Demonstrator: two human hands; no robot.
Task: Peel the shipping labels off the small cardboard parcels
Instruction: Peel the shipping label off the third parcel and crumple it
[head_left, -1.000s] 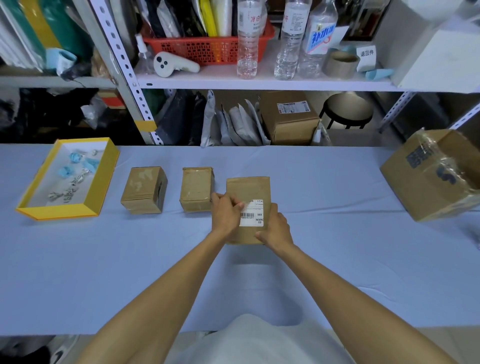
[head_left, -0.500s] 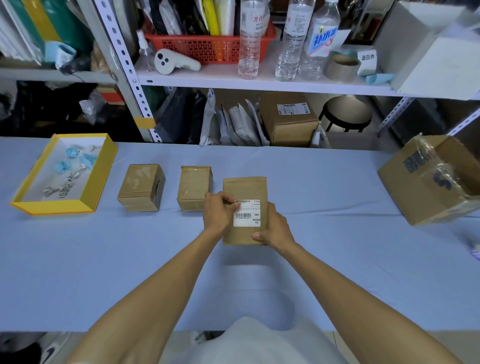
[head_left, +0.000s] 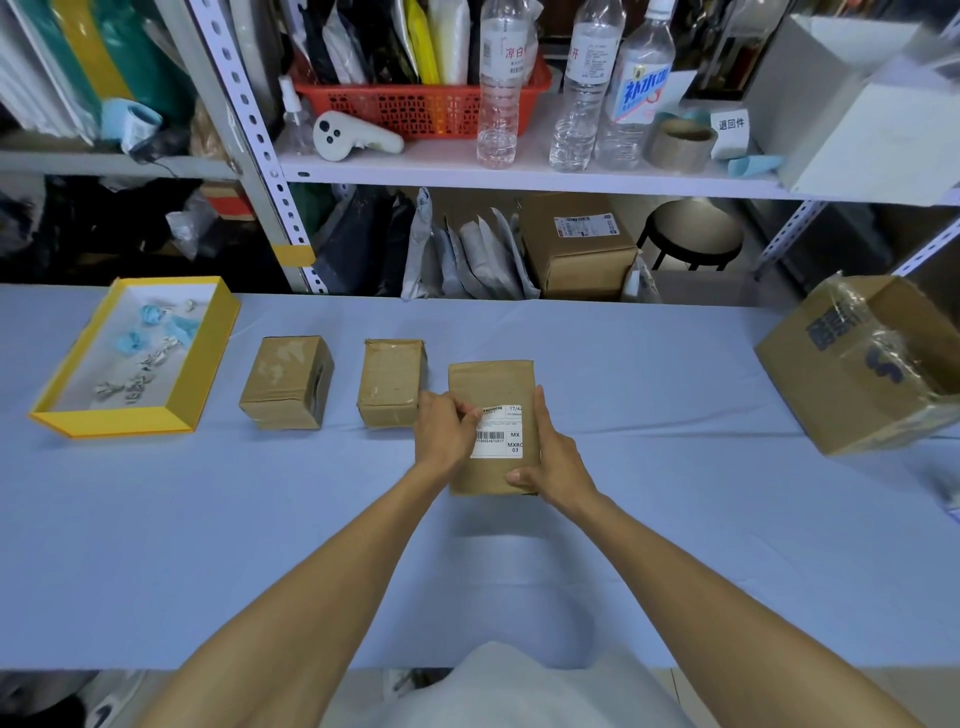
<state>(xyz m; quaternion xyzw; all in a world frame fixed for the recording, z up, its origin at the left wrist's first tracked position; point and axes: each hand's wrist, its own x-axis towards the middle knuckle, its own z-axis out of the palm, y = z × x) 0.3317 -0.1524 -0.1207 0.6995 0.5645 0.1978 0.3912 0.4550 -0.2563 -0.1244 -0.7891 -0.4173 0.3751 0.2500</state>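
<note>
A small brown parcel (head_left: 491, 387) is held tilted up over the blue table, with a white barcode label (head_left: 498, 434) on its face. My right hand (head_left: 553, 454) grips the parcel's right and lower edge. Fingertips of my left hand (head_left: 447, 434) are pinched at the label's upper left corner, and the hand covers the label's left side. Two more small parcels stand to the left: one (head_left: 392, 382) right beside my left hand, another (head_left: 288, 382) further left. Neither shows a label on the faces I can see.
A yellow-rimmed tray (head_left: 111, 421) with crumpled paper scraps lies at the far left. A large taped carton (head_left: 862, 364) sits at the right edge. Behind the table (head_left: 208, 545) stands a shelf (head_left: 519, 179) with bottles, a red basket and a labelled box below.
My head has tilted slightly, so the scene has shifted a little. Both hands stay on the parcel; my left fingertips have stayed at the label's upper left corner.
</note>
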